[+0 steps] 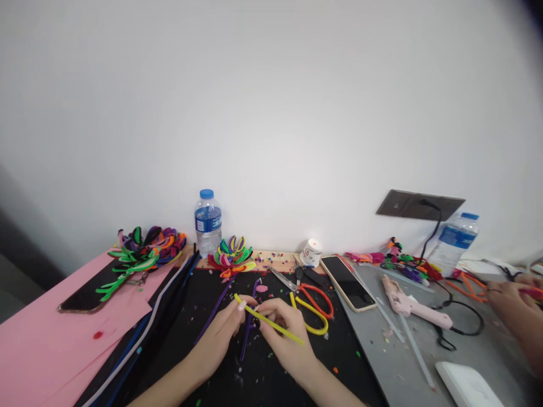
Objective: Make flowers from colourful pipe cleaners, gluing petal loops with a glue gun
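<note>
A yellow pipe cleaner (280,328) slants across both of my hands, its far end up at the left. The fingers of my left hand (221,329) are closed on it near that end. My right hand (288,334) pinches it further along, and the free end crosses over the back of the hand. Under and between the hands, a purple pipe cleaner (245,341) lies on the black mat (229,390). Another purple pipe cleaner (214,311) lies left of it. Beyond my right hand are scissors (283,279) with orange-red and yellow handle loops.
A water bottle (207,226) and pipe-cleaner bundles (159,249) stand at the back left. To the right are a paper cup (311,253), a phone (348,284), a pink glue gun (418,310) with its cord, and another person's hand (511,305). Small coloured scraps litter the mat.
</note>
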Demonstrator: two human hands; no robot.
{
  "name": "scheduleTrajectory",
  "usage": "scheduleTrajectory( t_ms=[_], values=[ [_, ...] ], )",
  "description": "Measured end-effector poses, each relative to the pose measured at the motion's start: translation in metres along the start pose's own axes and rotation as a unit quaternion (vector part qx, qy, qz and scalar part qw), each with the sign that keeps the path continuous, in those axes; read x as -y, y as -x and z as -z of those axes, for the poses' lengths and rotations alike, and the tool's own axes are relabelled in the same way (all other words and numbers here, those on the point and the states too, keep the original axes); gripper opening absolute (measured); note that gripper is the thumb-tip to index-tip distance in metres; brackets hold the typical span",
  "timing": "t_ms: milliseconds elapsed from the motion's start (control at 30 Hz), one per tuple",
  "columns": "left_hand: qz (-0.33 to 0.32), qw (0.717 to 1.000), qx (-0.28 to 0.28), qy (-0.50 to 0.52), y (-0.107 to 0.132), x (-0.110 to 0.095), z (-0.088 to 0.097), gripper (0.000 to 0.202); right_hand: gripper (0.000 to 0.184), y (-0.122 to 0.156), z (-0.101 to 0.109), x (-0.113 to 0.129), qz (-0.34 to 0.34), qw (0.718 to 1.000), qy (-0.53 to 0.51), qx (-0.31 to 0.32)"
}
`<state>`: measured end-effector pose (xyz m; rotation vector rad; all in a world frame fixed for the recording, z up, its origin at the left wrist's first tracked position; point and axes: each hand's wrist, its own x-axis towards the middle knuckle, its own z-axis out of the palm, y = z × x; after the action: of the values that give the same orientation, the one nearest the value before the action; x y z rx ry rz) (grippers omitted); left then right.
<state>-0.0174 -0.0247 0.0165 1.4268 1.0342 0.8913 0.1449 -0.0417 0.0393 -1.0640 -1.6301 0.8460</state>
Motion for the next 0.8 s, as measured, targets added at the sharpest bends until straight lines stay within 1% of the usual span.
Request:
scheduleTrajectory(
  t_ms=[100,167,233,300,367,400,467,533,700,800],
  values=[
    [-0.007,0.999,-0.024,-0.036,-0.001,-0.009,0.002,0.044,0.002,-0.003,0.001,-0.001,-0.069,0.994,-0.08,-0.028],
    [-0.016,0.997,-0.029,-0.064,0.001,-0.019,0.002,0.042,0.006,-0.005,0.0,-0.003,-0.115,0.986,-0.121,-0.019],
    [-0.017,0.997,-0.008,-0.074,0.005,-0.029,0.0,0.042,0.008,-0.006,0.0,-0.004,-0.143,0.979,-0.144,-0.001],
    [-0.032,0.996,0.027,-0.077,0.008,-0.034,-0.002,0.042,0.008,-0.007,-0.002,-0.003,-0.15,0.977,-0.151,0.014],
    [-0.046,0.994,0.048,-0.083,0.01,-0.032,-0.005,0.041,0.007,-0.006,-0.004,-0.003,-0.154,0.975,-0.157,0.028],
    [-0.05,0.994,0.046,-0.088,0.011,-0.03,-0.006,0.04,0.007,-0.006,-0.004,-0.004,-0.157,0.973,-0.163,0.036],
    [-0.057,0.994,0.018,-0.096,0.011,-0.024,-0.007,0.037,0.007,-0.005,-0.006,-0.005,-0.163,0.969,-0.18,0.048],
    [-0.058,0.993,0.009,-0.1,0.01,-0.022,-0.007,0.037,0.008,-0.005,-0.006,-0.007,-0.165,0.965,-0.195,0.053],
    [-0.047,0.993,0.001,-0.113,0.007,-0.034,-0.001,0.041,0.013,-0.008,-0.004,-0.01,-0.165,0.963,-0.209,0.032],
    [-0.051,0.992,0.005,-0.113,0.008,-0.038,0.0,0.041,0.018,-0.008,-0.003,-0.009,-0.167,0.963,-0.208,0.047]
  ],
)
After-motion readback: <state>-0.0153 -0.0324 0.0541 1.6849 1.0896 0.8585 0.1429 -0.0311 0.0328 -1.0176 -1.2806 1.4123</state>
